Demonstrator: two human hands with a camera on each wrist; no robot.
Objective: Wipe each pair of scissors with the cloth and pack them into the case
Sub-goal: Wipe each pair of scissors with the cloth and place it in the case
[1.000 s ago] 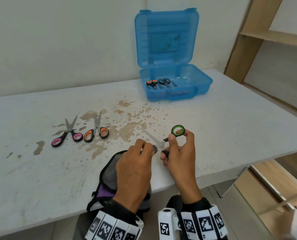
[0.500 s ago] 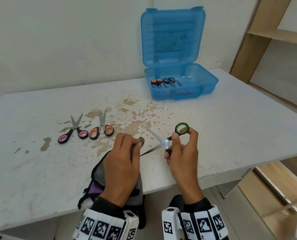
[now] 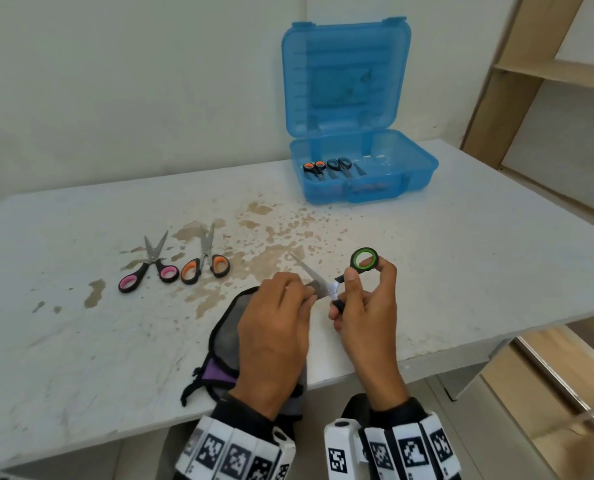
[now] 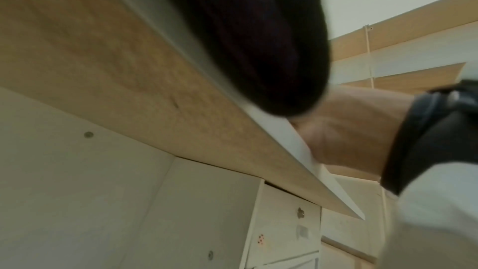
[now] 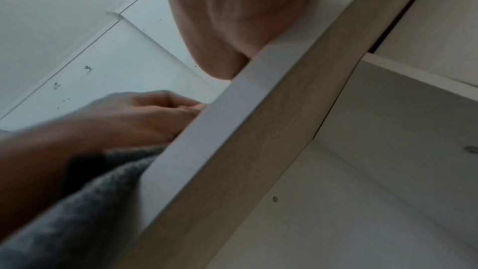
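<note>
near edge: left hand [image 3: 274,327] pinching grey cloth [image 3: 226,344] round a blade, right hand [image 3: 364,317] gripping green-ringed scissors [image 3: 364,259], blades spread | mid-table [image 3: 461,258]: 2 loose pairs, pink-handled scissors [image 3: 148,271], orange-handled scissors [image 3: 205,266] | far: 1 open blue case [image 3: 375,168] with 2 pairs inside
</note>
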